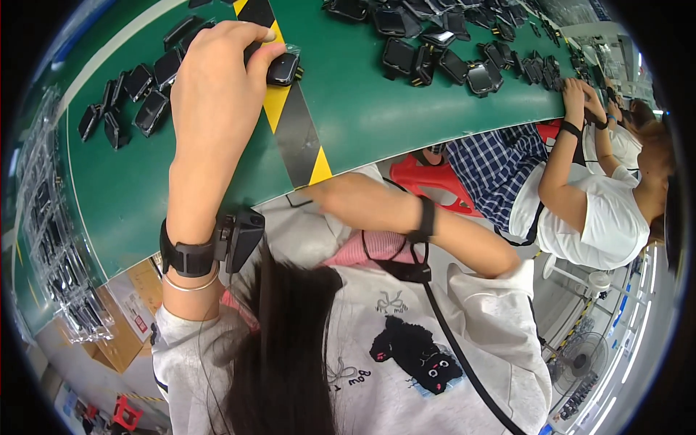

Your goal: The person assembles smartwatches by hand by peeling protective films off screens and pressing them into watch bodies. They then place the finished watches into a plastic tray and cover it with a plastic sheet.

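My left hand (pixel 221 76) is over the green table, its thumb and fingers bent together at a small black rounded-square device (pixel 282 70) with brass-coloured pins. The device shows beside the thumb, over yellow-and-black striped tape (pixel 293 134); my fingers partly hide how it is held. More black devices (pixel 151 112) lie to the left of this hand. My right hand (pixel 333 197) is low at the table's near edge, smeared by motion, and its fingers cannot be made out.
Many similar black devices (pixel 399 56) are spread over the far right of the green table (pixel 362 119). Clear plastic trays (pixel 54 239) line the left side, above a cardboard box (pixel 123 326). A co-worker (pixel 580 196) sits to the right, hands at the table, near a red stool (pixel 428 181).
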Tool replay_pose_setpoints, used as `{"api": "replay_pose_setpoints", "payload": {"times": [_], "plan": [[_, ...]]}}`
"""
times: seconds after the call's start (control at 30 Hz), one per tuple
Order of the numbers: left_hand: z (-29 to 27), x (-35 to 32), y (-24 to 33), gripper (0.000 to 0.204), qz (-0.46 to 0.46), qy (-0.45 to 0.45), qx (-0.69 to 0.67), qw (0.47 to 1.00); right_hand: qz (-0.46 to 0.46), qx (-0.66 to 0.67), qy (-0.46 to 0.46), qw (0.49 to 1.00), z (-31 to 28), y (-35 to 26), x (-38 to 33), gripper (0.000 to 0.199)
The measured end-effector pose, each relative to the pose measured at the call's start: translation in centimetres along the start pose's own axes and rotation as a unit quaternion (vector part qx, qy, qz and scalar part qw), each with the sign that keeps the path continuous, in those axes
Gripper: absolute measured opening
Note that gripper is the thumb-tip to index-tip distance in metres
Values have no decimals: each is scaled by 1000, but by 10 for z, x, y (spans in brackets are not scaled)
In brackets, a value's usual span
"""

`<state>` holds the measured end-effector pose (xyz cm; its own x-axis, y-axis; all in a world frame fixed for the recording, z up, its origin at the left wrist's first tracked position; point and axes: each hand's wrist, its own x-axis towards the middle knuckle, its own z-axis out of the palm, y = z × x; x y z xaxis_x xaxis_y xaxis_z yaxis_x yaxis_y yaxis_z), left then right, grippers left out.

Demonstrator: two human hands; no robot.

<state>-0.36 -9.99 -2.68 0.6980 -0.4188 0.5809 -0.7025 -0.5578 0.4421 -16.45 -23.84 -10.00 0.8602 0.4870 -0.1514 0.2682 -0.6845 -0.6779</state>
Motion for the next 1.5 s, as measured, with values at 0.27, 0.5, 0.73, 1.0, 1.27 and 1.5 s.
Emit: {"api": "replay_pose_setpoints", "payload": {"times": [0.27, 0.5, 0.73, 1.0, 1.27, 1.5], "plan": [[-22, -12, 24, 13, -6, -28, -40, 999, -98, -156, 37, 982, 45, 15, 7, 15], [5, 11, 52, 18, -57, -162, -170, 970, -81, 86, -114, 986, 24, 1, 9, 10], [30, 40, 53, 35, -53, -117, -77, 989, -68, -111, 123, 984, -195, -40, -30, 14], [58, 60, 51, 49, -141, -122, -12, 982, -44, -262, 292, 919, -254, 55, 35, 23], [27, 53, 34, 51, -216, -180, -201, 938, 56, -325, 141, 933, -231, 58, 81, 23], [4, 45, 15, 56, -346, -62, -598, 721, -46, 28, 329, 943, -246, 52, 75, 11]]}}
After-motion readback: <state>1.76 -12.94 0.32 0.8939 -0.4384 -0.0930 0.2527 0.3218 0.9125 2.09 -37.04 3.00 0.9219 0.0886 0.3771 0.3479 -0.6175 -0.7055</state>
